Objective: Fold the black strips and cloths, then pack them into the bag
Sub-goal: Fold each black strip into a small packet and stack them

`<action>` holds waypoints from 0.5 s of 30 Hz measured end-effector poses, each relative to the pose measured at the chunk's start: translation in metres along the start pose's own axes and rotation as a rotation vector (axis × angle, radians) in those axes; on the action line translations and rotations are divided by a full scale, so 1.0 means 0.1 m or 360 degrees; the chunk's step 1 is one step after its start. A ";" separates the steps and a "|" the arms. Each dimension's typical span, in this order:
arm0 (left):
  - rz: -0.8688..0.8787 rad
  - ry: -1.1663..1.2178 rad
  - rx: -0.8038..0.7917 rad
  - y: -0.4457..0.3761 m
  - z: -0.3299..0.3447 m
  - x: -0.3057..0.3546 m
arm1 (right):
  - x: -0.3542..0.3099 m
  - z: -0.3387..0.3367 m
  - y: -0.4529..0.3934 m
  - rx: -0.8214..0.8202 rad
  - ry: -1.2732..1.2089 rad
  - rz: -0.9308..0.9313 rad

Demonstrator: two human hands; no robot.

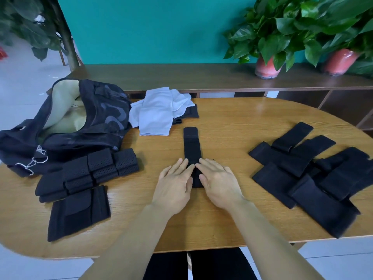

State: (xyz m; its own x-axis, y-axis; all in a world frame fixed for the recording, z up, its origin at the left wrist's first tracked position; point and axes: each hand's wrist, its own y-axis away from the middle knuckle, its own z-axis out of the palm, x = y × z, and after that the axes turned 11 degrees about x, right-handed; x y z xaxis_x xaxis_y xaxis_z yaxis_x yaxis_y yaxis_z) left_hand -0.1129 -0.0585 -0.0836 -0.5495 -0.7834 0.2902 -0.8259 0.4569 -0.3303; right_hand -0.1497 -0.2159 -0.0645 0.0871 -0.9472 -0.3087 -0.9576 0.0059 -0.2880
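A long black strip lies lengthwise in the middle of the wooden table. My left hand and my right hand press flat on its near end, fingers straight, fingertips almost meeting over it. The black bag lies with its mouth wide at the table's left rear, its pale lining showing. Folded black perforated pieces lie stacked in front of the bag. A heap of unfolded black strips covers the table's right side.
Light grey-white cloths lie behind the strip, beside the bag, with a dark cloth under them. A low wooden shelf behind the table carries two potted plants. The table's rounded edge runs close to my body.
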 end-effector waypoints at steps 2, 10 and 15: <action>0.0021 -0.0010 0.0000 0.00 -0.02 0.00 | -0.01 -0.01 0.01 -0.0023 0.0001 0.0023; 0.0120 -0.0083 -0.0318 0.06 -0.26 -0.03 | -0.12 -0.15 0.15 -0.0226 0.0038 0.0062; 0.0235 -0.0186 -0.0480 0.11 -0.44 -0.01 | -0.22 -0.24 0.33 -0.0357 0.0100 0.0056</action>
State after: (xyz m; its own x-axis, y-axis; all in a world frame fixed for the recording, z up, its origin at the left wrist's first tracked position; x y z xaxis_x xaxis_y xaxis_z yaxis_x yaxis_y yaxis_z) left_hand -0.1268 -0.0344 -0.0482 -0.6621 -0.7346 0.1484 -0.7482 0.6591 -0.0759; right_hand -0.1894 -0.2031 -0.0451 0.0419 -0.9658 -0.2558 -0.9974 -0.0255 -0.0674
